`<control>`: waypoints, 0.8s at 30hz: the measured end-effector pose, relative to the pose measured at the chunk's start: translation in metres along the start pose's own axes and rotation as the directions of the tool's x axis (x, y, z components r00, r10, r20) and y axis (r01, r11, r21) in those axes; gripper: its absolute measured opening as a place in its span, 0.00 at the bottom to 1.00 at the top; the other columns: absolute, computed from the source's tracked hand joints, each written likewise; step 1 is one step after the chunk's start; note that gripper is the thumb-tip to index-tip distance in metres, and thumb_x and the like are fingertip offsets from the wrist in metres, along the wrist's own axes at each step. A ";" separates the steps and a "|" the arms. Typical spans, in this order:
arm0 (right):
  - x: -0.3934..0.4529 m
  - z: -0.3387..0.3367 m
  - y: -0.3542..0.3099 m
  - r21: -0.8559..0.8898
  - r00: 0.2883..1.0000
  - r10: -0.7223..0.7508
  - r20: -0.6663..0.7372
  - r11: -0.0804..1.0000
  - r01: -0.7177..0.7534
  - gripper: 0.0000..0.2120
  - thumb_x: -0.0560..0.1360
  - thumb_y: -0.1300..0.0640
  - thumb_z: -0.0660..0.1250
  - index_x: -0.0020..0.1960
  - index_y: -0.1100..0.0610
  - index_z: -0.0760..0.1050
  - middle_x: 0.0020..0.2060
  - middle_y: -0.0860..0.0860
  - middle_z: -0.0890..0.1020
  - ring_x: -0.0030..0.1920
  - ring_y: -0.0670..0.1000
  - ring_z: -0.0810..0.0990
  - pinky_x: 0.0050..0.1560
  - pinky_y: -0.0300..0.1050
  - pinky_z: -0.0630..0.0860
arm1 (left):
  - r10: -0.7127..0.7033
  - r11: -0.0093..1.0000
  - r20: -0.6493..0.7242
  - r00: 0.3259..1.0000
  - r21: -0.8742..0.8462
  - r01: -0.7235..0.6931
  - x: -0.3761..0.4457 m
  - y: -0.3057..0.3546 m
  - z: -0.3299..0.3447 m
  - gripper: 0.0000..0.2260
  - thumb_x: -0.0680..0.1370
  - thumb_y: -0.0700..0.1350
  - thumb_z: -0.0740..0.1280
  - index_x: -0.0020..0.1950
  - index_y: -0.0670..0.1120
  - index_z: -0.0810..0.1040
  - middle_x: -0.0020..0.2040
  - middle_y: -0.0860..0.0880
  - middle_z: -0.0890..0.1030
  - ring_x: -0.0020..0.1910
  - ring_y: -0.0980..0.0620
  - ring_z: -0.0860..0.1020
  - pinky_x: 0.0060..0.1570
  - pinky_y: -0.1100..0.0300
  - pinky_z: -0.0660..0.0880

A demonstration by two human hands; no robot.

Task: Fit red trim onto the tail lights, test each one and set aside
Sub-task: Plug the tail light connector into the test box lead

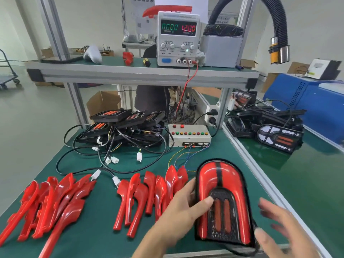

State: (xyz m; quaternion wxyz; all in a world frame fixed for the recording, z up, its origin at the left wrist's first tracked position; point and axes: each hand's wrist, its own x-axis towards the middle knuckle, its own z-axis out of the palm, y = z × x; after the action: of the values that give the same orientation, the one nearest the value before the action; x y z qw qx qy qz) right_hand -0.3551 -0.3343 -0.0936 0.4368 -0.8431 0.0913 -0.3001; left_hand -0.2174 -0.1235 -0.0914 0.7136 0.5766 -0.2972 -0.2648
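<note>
One tail light: a tail light point(221, 202) with red trim point(210, 175) already seated around its arched top and sides sits at the near right of the green bench mat point(104, 239), tilted up toward the camera.
Long axis: runs from near to far, rounded end pointing away from the person, flat end nearest.
Left hand: the left hand point(178, 211) grips the light's left edge, thumb curled onto the dark centre panel, other fingers wrapped behind.
Right hand: the right hand point(275, 228) hovers just right of the light, fingers spread and blurred, holding nothing; whether it touches the housing cannot be told.
Key relation: the light lies between both hands, the left one carrying it, the right one nearer the free edge.
Judged step: trim looks fitted; testing appears next, so its plug must reach the tester.
Tester: a button box point(189, 135) stands farther back, well apart from the hands, with loose coloured leads trailing toward the light.
Power supply: a bench power supply point(177, 38) sits on the shelf above.
Spare trim: two groups of loose red trim pieces point(141, 194) lie left of the hands.
Other lights: an untrimmed pile of lights point(122, 125) lies back left, with finished ones point(279, 138) right of the divider.
</note>
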 end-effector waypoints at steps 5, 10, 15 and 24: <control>0.026 -0.009 0.000 0.324 0.885 0.398 0.244 0.826 -0.461 0.19 0.68 0.42 0.72 0.57 0.45 0.85 0.54 0.54 0.87 0.59 0.57 0.84 0.71 0.64 0.70 | -0.032 0.989 0.173 0.984 0.151 0.006 0.036 0.004 0.032 0.15 0.84 0.53 0.65 0.70 0.54 0.77 0.64 0.49 0.82 0.62 0.54 0.79 0.69 0.52 0.74; 0.024 -0.013 0.022 0.609 0.749 0.632 0.197 0.520 -0.599 0.22 0.71 0.44 0.72 0.54 0.62 0.84 0.47 0.61 0.87 0.44 0.60 0.88 0.48 0.56 0.84 | -0.027 0.799 -0.286 0.958 0.569 0.192 0.075 -0.008 0.020 0.20 0.81 0.61 0.61 0.49 0.46 0.82 0.47 0.48 0.85 0.47 0.46 0.83 0.53 0.52 0.78; 0.035 -0.001 0.033 0.762 0.637 0.759 0.136 0.331 -0.557 0.13 0.78 0.45 0.68 0.56 0.53 0.80 0.42 0.50 0.88 0.34 0.46 0.86 0.46 0.46 0.76 | -0.104 0.317 -0.238 0.966 0.912 0.259 0.097 -0.033 0.010 0.17 0.80 0.56 0.67 0.59 0.43 0.76 0.59 0.42 0.80 0.60 0.40 0.77 0.57 0.50 0.74; 0.059 0.015 0.044 0.756 0.575 0.806 0.140 0.288 -0.588 0.10 0.78 0.47 0.71 0.51 0.53 0.79 0.34 0.50 0.87 0.39 0.49 0.83 0.38 0.44 0.78 | -0.215 0.128 -0.291 0.932 0.938 0.322 0.118 -0.044 0.040 0.13 0.80 0.39 0.63 0.65 0.40 0.72 0.65 0.39 0.77 0.65 0.39 0.77 0.61 0.50 0.74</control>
State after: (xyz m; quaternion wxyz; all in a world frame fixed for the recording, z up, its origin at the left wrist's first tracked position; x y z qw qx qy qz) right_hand -0.2947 -0.3754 -0.1100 0.8047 -0.4101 0.3820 -0.1958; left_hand -0.1672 -0.2438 -0.1141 0.1336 0.9502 -0.2578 -0.1133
